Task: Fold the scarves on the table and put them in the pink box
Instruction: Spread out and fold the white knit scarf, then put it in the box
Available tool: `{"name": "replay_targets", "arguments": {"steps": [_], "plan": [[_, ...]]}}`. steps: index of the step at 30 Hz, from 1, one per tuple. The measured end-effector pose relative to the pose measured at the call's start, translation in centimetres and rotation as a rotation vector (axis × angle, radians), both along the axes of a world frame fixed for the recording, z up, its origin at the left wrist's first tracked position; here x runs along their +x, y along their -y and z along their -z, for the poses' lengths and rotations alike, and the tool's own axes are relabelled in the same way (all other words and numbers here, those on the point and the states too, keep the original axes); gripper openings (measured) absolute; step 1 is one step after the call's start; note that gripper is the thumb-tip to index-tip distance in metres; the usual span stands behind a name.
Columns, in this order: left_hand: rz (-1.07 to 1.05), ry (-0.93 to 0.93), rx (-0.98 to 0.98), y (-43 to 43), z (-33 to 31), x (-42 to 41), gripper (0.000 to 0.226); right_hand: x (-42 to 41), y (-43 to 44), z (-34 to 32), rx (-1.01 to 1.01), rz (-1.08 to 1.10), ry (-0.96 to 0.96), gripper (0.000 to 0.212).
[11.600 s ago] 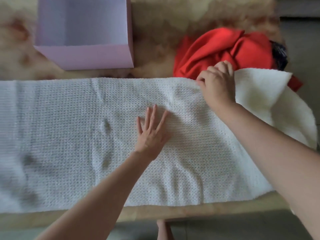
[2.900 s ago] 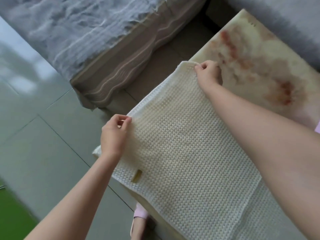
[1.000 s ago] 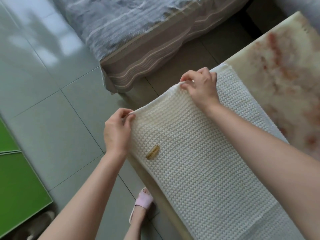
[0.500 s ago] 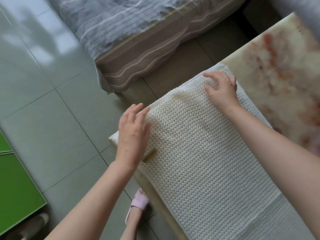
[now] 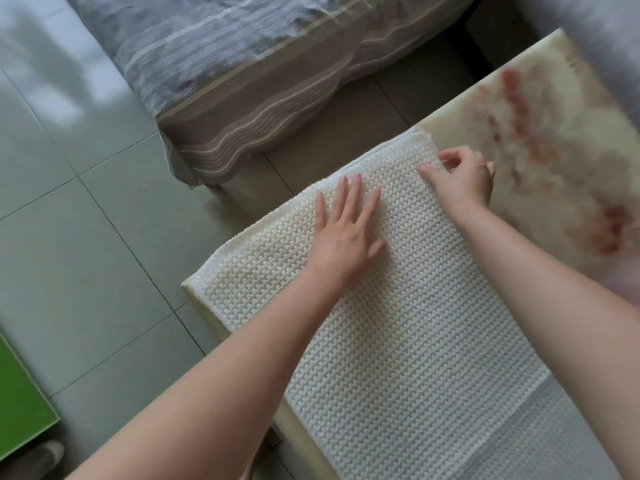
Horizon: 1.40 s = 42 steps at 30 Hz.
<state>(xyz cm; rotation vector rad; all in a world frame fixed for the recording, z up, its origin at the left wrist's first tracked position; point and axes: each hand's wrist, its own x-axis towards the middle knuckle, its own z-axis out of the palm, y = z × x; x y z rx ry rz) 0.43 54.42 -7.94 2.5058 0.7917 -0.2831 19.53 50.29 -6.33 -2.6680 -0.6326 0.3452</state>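
A cream-white chunky-knit scarf (image 5: 398, 323) lies folded on the marbled beige table with reddish blotches (image 5: 554, 150), covering the table's left end. Its end runs along the table's left edge and reaches the near left corner. Toward the near right, a lower layer of the scarf shows from under the edge of the upper layer. Two bare forearms reach in from the near side across the knit.

The left hand (image 5: 346, 237) lies flat on the upper layer, palm down, fingers straight and slightly spread, pointing at the table's left edge, and grasps nothing. Farther on, the right hand (image 5: 460, 181) sits at the scarf's far edge near its far left corner. Its forefinger touches the knit and the other fingers are curled. Whether they pinch the edge cannot be told.

Beyond the scarf the tabletop is bare. Past the table's left edge lie a grey-green tiled floor (image 5: 86, 237) and a bed with a grey striped cover (image 5: 225, 64).
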Motion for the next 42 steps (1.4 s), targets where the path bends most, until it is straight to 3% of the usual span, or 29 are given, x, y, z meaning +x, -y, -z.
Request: {"name": "replay_targets", "arguments": {"steps": [7, 11, 14, 18, 22, 25, 27, 29, 34, 37, 40, 42], "plan": [[-0.033, -0.050, 0.045, 0.4, 0.7, 0.5, 0.073, 1.3, -2.7, -0.7, 0.174, 0.110, 0.092, 0.015], [-0.085, -0.042, 0.036, -0.1, 0.8, 1.7, 0.069, 3.4, -3.7, 0.3, 0.157, 0.115, 0.080, 0.012], [-0.105, -0.048, 0.060, 0.2, 1.1, 2.0, 0.069, 3.6, -2.4, 2.1, 0.103, 0.031, -0.004, 0.022], [-0.123, -0.081, 0.090, 0.3, 0.6, 2.5, 0.070, 2.7, -1.0, 1.2, 0.121, -0.021, 0.039, 0.046], [-0.039, 0.006, 0.123, 0.5, 0.4, 3.2, 0.070, 0.2, 3.2, -0.4, 0.258, -0.114, 0.052, 0.044], [0.048, -0.014, 0.110, 0.4, 1.1, 3.4, 0.071, -2.9, 7.7, 0.2, 0.089, -0.320, -0.021, 0.060], [0.021, -0.013, 0.098, 0.2, 1.4, 3.6, 0.071, -3.9, 9.8, 1.4, -0.147, -0.482, -0.046, 0.076], [-0.026, -0.020, 0.094, 0.2, 1.6, 4.1, 0.072, -3.4, 10.1, 2.5, -0.254, -0.568, -0.010, 0.081], [-0.065, -0.075, 0.142, 0.5, 1.5, 4.6, 0.071, -2.3, 8.6, 3.0, -0.261, -0.545, -0.035, 0.075], [-0.103, -0.092, 0.076, 1.7, 0.5, 4.7, 0.072, -2.3, 9.7, 2.2, -0.100, -0.509, -0.112, 0.066], [-0.052, -0.024, 0.078, 5.2, -0.9, 3.8, 0.068, -2.2, 13.3, 0.7, 0.141, -0.245, -0.026, 0.051], [0.032, 0.033, 0.069, 8.3, -1.5, 2.6, 0.064, -1.9, 17.3, -0.2, 0.189, -0.042, 0.072, 0.037]]}}
